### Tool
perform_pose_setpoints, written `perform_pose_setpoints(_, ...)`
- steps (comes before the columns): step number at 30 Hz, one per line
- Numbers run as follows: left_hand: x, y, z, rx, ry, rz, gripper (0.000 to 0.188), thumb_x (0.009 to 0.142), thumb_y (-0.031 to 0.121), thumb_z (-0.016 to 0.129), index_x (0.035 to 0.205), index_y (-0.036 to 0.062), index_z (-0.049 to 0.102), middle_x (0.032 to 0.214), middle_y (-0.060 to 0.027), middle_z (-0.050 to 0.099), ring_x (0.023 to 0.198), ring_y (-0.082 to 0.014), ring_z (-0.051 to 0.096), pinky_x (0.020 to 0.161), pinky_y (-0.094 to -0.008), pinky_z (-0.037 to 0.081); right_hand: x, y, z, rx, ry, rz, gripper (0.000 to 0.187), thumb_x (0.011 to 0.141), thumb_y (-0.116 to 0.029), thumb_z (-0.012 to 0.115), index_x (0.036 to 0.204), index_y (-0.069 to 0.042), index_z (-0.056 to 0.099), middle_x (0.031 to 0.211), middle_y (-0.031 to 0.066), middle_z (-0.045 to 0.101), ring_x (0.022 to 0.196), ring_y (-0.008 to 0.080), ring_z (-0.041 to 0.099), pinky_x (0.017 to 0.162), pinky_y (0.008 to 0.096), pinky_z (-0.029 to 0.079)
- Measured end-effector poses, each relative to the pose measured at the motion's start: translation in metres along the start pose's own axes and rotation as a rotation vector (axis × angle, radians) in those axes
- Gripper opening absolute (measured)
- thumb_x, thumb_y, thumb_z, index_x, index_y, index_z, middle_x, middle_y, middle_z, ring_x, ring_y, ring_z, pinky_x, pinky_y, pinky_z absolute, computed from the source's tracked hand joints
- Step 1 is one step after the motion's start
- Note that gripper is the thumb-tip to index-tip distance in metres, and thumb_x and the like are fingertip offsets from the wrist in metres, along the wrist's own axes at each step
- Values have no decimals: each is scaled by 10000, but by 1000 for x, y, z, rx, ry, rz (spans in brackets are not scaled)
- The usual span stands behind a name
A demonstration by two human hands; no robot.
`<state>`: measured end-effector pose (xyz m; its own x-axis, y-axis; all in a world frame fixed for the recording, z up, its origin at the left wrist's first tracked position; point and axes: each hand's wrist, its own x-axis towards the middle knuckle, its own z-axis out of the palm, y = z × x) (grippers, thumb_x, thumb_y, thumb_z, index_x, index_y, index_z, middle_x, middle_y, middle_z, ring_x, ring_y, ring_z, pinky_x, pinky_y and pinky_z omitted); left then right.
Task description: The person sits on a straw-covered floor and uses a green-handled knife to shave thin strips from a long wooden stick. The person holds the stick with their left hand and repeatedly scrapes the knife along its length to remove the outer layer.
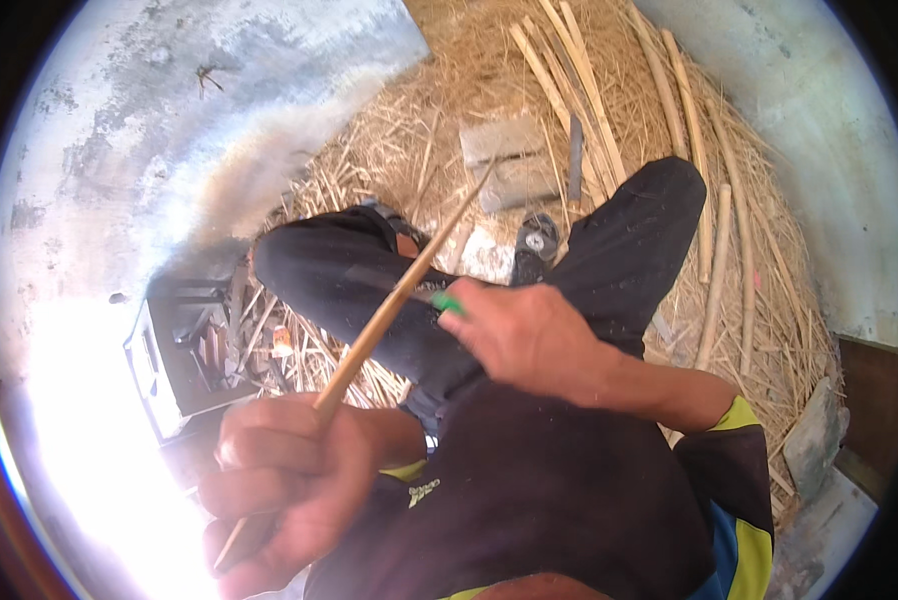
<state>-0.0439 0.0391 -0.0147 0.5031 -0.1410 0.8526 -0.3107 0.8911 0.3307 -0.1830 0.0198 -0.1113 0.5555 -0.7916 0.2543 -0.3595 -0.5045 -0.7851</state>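
My left hand (289, 480) is closed around the thick lower part of a pale wooden stick (369, 330). The stick slants up and away to the right, tapering to a thin point, and its butt end shows below my fist. My right hand (534, 340) grips a knife by its green handle (449, 302). The blade, partly seen and blurred, points left and lies at or against the middle of the stick; whether it touches cannot be told. Both hands are above my crossed legs in black trousers (609, 255).
Shavings and straw-like strips (369, 170) cover the floor. Two grey bricks (514, 185) lie ahead, beside a dark flat bar (575, 160). Several long pale sticks (569, 80) lie at the far right. An open box with scraps (204, 345) stands left, near the wall (99, 220).
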Motion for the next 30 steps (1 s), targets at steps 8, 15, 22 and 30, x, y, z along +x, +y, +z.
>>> perform_pose_setpoints(8,0,4,-6,74,-31,-15,504,953,483,311,574,162,230,480,18,284,293,-61,231,287,-220,141,7,23,1,-116,-64,176,210,896,-213,530,957,-17,489,514,171,533,489,360,567,447,449,451)
perform_pose_setpoints(15,15,-9,-29,-146,-220,6,334,923,302,334,634,141,375,460,-7,314,288,-88,226,290,-232,160,14,21,14,-152,40,48,205,885,-215,557,943,-32,484,503,137,509,488,330,567,430,430,432)
perform_pose_setpoints(22,17,-14,-35,28,-119,20,374,906,262,355,556,132,328,466,6,311,282,-77,210,302,-239,155,7,19,31,-253,45,70,209,899,-237,527,934,-38,474,526,125,530,497,323,577,438,433,449)
perform_pose_setpoints(30,11,-5,-36,-90,-236,6,388,940,380,351,616,166,361,478,18,317,300,-65,229,316,-225,174,6,6,19,-123,-41,120,208,901,-208,502,1001,-27,486,573,178,574,525,369,587,476,463,471)
